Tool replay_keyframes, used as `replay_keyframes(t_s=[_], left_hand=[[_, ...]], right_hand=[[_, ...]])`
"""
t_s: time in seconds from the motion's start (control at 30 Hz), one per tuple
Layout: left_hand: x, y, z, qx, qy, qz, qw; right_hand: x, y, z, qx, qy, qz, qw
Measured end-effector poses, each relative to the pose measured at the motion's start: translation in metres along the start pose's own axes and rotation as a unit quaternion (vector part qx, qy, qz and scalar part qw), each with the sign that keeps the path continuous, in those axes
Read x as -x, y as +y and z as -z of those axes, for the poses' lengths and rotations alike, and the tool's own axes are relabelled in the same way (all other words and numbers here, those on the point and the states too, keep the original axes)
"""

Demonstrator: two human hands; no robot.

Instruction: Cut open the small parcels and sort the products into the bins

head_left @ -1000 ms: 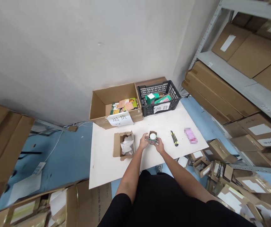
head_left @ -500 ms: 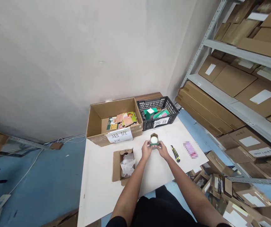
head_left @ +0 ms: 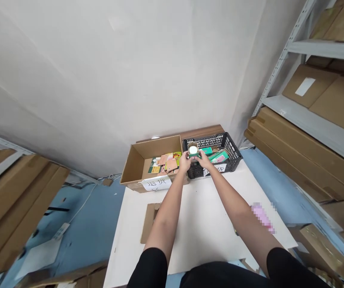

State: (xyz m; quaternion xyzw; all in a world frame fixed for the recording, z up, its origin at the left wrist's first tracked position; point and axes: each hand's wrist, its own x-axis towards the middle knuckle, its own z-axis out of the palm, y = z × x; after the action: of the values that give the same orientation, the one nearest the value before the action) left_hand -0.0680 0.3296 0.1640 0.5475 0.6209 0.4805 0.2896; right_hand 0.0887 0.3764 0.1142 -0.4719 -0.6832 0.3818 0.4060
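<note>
Both my hands hold a small green box (head_left: pixel 193 153) with an open flap and a round white lid showing on top. My left hand (head_left: pixel 185 161) grips its left side and my right hand (head_left: pixel 203 159) its right side. The box is raised over the front left corner of a black plastic crate (head_left: pixel 232 148) that holds other green boxes. Left of the crate stands an open cardboard box (head_left: pixel 136 162) with flat coloured packets inside and a paper label on its front.
A white table (head_left: pixel 202 228) lies under my arms. An opened small carton (head_left: pixel 148 222) sits on it, partly hidden by my left arm. A blurred pink item (head_left: pixel 263 218) lies at right. Shelves with cardboard boxes (head_left: pixel 304 140) line the right; more cartons are stacked at left.
My hands lifted the small green box off the table and carried it forward to the black crate. The camera tilted up; the utility knife is hidden now.
</note>
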Motion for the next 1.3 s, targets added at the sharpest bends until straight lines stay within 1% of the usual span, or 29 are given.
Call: replay_keyframes(t_s=[0.07, 0.13, 0.17, 0.2, 0.27, 0.3, 0.37, 0.43, 0.53, 0.6, 0.63, 0.7, 0.73, 0.77, 0.83, 0.9, 1.0, 1.1, 1.2, 1.27, 1.3], left_hand=[[0.004, -0.011, 0.006, -0.019, 0.003, 0.021, 1.000], [0.022, -0.021, 0.022, -0.031, 0.029, 0.033, 0.999], [0.035, -0.025, 0.033, -0.031, 0.046, 0.029, 0.998], [0.052, -0.029, 0.045, -0.027, 0.056, 0.018, 0.998], [0.092, -0.040, 0.073, -0.030, 0.075, -0.007, 0.997], [0.114, -0.048, 0.087, -0.044, 0.073, -0.016, 0.996], [0.160, -0.067, 0.118, -0.064, 0.064, -0.004, 0.996], [0.205, -0.089, 0.148, -0.077, 0.056, 0.033, 0.995], [0.262, -0.125, 0.191, -0.111, 0.018, 0.109, 0.988], [0.293, -0.147, 0.213, -0.151, -0.039, 0.144, 0.977], [0.307, -0.157, 0.221, -0.172, -0.076, 0.149, 0.971], [0.333, -0.174, 0.232, -0.207, -0.153, 0.136, 0.957], [0.344, -0.181, 0.235, -0.218, -0.185, 0.126, 0.950], [0.354, -0.187, 0.237, -0.224, -0.207, 0.118, 0.945], [0.373, -0.197, 0.235, -0.225, -0.230, 0.111, 0.940], [0.387, -0.204, 0.230, -0.220, -0.230, 0.119, 0.941], [0.401, -0.206, 0.216, -0.214, -0.197, 0.135, 0.947], [0.407, -0.194, 0.199, -0.203, -0.168, 0.121, 0.957], [0.407, -0.170, 0.178, -0.195, -0.159, 0.093, 0.963], [0.403, -0.151, 0.161, -0.194, -0.155, 0.069, 0.966], [0.400, -0.141, 0.150, -0.192, -0.157, 0.054, 0.967]], right_hand=[[0.005, 0.014, -0.008, 0.026, 0.000, -0.051, 0.998], [0.021, 0.021, -0.013, 0.045, 0.018, -0.087, 0.995], [0.032, 0.021, -0.015, 0.047, 0.033, -0.085, 0.995], [0.044, 0.018, -0.017, 0.046, 0.048, -0.069, 0.995], [0.072, 0.006, -0.023, 0.041, 0.070, -0.012, 0.997], [0.087, -0.002, -0.029, 0.039, 0.070, 0.015, 0.997], [0.119, -0.019, -0.047, 0.034, 0.055, 0.050, 0.997], [0.153, -0.035, -0.076, 0.019, 0.027, 0.058, 0.998], [0.205, -0.057, -0.135, -0.038, -0.040, 0.039, 0.998], [0.239, -0.069, -0.180, -0.072, -0.107, 0.024, 0.991], [0.255, -0.073, -0.200, -0.070, -0.144, 0.021, 0.987], [0.286, -0.078, -0.232, -0.010, -0.216, 0.016, 0.976], [0.300, -0.078, -0.241, 0.041, -0.245, 0.008, 0.969], [0.314, -0.076, -0.246, 0.098, -0.266, -0.005, 0.959], [0.340, -0.071, -0.245, 0.205, -0.286, -0.034, 0.935], [0.365, -0.065, -0.233, 0.280, -0.290, -0.045, 0.914], [0.394, -0.061, -0.217, 0.338, -0.307, -0.040, 0.889], [0.404, -0.064, -0.211, 0.365, -0.313, -0.050, 0.876], [0.399, -0.069, -0.201, 0.377, -0.312, -0.055, 0.870], [0.396, -0.072, -0.183, 0.365, -0.295, -0.053, 0.881], [0.396, -0.074, -0.169, 0.353, -0.271, -0.051, 0.894]])
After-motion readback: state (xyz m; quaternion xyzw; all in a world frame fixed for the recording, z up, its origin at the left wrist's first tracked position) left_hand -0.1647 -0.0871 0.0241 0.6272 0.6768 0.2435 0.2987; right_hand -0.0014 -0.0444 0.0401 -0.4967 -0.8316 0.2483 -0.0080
